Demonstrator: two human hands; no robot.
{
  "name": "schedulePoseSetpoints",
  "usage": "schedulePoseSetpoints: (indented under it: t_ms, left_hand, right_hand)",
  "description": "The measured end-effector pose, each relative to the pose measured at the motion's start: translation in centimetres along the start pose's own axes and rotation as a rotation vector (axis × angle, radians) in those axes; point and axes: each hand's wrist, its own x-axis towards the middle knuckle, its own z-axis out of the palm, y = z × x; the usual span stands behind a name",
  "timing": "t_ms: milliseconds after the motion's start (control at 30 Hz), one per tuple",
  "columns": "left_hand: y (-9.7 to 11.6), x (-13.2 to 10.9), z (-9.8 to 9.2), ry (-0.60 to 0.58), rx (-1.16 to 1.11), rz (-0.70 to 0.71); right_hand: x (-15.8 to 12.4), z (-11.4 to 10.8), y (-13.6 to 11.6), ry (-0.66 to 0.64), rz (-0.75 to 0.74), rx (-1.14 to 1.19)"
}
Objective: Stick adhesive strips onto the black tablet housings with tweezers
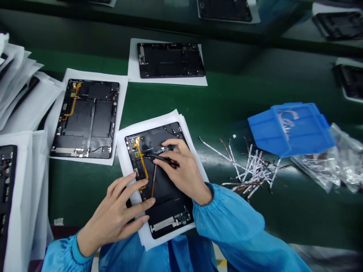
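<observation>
In front of me an opened tablet housing [167, 189] lies tilted on white foam sheets [124, 151]. My right hand [183, 170] is closed around black tweezers [164, 159], whose tips point left toward the orange flex cable [141, 158] inside the housing. A thin brown strip [154, 181] runs down from near the tweezers. My left hand [121, 209] has its fingers spread over the housing's left edge. Its fingertips rest by the flex cable and the strip's lower end.
Another tablet housing [85, 117] lies at left, and one more housing [171, 60] at the back. White sheets [17, 87] are stacked far left. Loose white and brown strips [252, 170] lie right, near a blue bin [295, 128] and clear plastic bags [337, 162].
</observation>
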Motion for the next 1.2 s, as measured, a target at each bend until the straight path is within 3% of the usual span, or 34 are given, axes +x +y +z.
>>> schedulePoseSetpoints:
  t_ms: [667, 1200]
  left_hand:
    - [0.17, 0.06, -0.02, -0.007, 0.006, -0.034]
    - [0.59, 0.61, -0.15, 0.010, 0.096, 0.023]
  right_hand:
    - [0.30, 0.11, -0.29, -0.012, 0.018, -0.018]
    - [0.33, -0.24, -0.50, -0.074, 0.053, 0.007]
